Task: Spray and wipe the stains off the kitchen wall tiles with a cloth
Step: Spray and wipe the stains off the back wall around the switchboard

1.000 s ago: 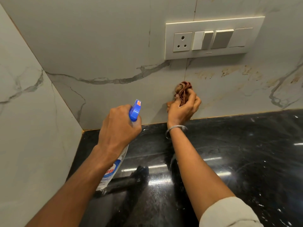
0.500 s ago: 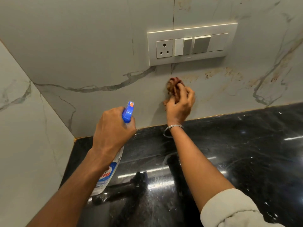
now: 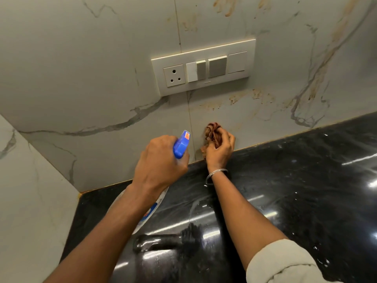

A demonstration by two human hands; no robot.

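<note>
My right hand (image 3: 220, 150) grips a bunched brown cloth (image 3: 212, 132) and holds it against the marble wall tile (image 3: 102, 78), low down near the counter edge. My left hand (image 3: 161, 166) grips a spray bottle (image 3: 181, 146) with a blue trigger head; the nozzle points toward the wall just left of the cloth. The bottle's white body with its label (image 3: 150, 213) hangs below my wrist. Brownish stains (image 3: 240, 98) streak the tile under the switch plate, and more stains (image 3: 226, 7) show higher up and along the right.
A cream switch plate (image 3: 204, 68) with a socket and several switches sits on the wall above the cloth. A glossy black counter (image 3: 295, 190) runs below the tiles. A second marble wall (image 3: 30, 201) closes the corner on the left.
The view has tilted up, showing more wall above the switch plate. My right hand with the cloth has dropped from just under the plate toward the counter edge. The bottle has drawn closer to the cloth.
</note>
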